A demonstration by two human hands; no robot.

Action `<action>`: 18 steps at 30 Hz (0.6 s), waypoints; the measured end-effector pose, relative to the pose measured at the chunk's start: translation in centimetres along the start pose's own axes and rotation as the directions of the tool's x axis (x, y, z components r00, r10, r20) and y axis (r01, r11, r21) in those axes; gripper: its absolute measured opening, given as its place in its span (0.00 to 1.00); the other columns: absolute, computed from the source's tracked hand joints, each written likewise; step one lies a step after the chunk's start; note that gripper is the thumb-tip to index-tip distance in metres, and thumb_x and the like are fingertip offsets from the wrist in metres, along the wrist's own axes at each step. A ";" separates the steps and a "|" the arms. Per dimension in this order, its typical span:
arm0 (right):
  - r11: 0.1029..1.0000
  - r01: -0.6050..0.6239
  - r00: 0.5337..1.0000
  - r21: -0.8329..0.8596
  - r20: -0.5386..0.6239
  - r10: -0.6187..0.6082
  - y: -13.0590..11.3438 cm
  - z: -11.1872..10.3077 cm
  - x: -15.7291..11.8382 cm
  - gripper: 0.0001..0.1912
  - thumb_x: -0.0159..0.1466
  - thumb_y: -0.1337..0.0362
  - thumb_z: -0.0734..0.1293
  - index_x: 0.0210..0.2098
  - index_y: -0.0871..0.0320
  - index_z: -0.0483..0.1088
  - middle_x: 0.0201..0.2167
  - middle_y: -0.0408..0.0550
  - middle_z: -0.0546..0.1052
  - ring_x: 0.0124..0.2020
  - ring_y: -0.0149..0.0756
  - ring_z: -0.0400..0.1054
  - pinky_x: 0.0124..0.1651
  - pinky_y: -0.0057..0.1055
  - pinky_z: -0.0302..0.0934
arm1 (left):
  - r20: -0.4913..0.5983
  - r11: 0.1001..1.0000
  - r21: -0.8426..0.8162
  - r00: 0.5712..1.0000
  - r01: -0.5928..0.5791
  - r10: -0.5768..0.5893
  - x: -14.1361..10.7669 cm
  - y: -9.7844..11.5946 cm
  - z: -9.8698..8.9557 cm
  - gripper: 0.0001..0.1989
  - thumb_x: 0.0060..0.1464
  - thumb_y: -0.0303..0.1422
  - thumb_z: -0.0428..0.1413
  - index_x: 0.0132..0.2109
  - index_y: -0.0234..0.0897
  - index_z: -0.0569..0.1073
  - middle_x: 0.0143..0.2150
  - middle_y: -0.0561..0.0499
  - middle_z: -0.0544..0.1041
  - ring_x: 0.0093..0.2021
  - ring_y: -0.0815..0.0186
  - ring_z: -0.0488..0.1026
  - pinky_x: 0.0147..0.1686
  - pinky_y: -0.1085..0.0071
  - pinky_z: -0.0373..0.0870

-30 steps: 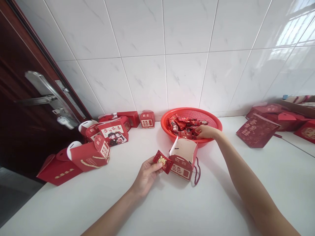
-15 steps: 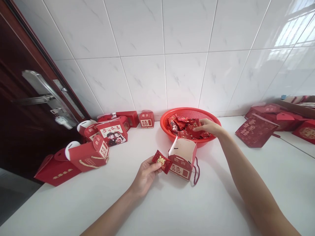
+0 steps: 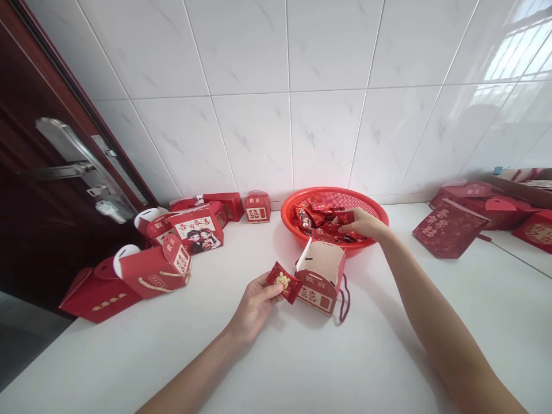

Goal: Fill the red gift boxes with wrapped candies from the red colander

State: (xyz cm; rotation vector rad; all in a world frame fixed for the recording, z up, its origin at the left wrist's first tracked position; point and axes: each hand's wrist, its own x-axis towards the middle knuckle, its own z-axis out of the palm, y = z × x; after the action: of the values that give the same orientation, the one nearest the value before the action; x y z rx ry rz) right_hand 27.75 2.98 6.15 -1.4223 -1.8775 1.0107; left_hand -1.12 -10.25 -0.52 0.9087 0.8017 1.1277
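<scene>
My left hand [image 3: 259,302] pinches a red wrapped candy [image 3: 285,282] with a gold print, just left of an open gift box [image 3: 319,282]. That box stands mid-table, its pale flap raised and a dark red cord handle [image 3: 345,302] hanging at its right side. Behind it sits a red plastic basket [image 3: 375,208] with many red wrapped candies [image 3: 314,215] inside. Reaching over the basket's right rim, my right hand [image 3: 362,223] is among the candies, thumb and fingers closed around a red wrapped candy [image 3: 345,217].
Several red gift boxes [image 3: 150,276] stand at the left, near a dark door with a metal handle [image 3: 81,167]. A small red box [image 3: 257,208] is by the tiled wall. At the right lie a dark red pouch [image 3: 448,230] and more red boxes [image 3: 535,233].
My right hand has shifted slightly within the basket, and a candy now shows between its thumb and fingers. My left hand keeps its candy in nearly the same place.
</scene>
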 end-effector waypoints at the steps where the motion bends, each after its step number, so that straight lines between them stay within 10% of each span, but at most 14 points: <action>1: 1.000 -0.005 1.000 -0.020 -0.002 0.005 0.1 0.1 0.1 0.08 0.49 0.67 0.68 0.30 0.59 0.76 0.31 0.45 0.79 0.34 0.35 0.71 0.38 0.30 0.66 | -0.001 1.000 -0.001 1.000 0.001 -0.001 0.0 0.0 0.0 0.12 0.43 0.36 0.71 0.33 0.34 0.81 0.32 0.49 0.77 0.34 0.66 0.70 0.36 0.72 0.67; 18: 0.979 -0.132 0.987 -0.155 -0.111 0.116 0.6 0.2 0.5 0.10 0.51 0.70 0.73 0.35 0.60 0.76 0.24 0.43 0.76 0.27 0.35 0.70 0.28 0.27 0.62 | -0.042 0.999 0.029 0.999 0.018 -0.016 0.2 -0.3 -0.3 0.14 0.41 0.37 0.70 0.34 0.34 0.80 0.33 0.49 0.77 0.35 0.65 0.69 0.38 0.70 0.66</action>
State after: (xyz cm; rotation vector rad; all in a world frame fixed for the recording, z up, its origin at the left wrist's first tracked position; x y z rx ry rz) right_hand 27.74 3.45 5.53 -1.6714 -1.8503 0.8410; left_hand -1.24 -10.08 -0.90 0.9038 0.8606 1.1257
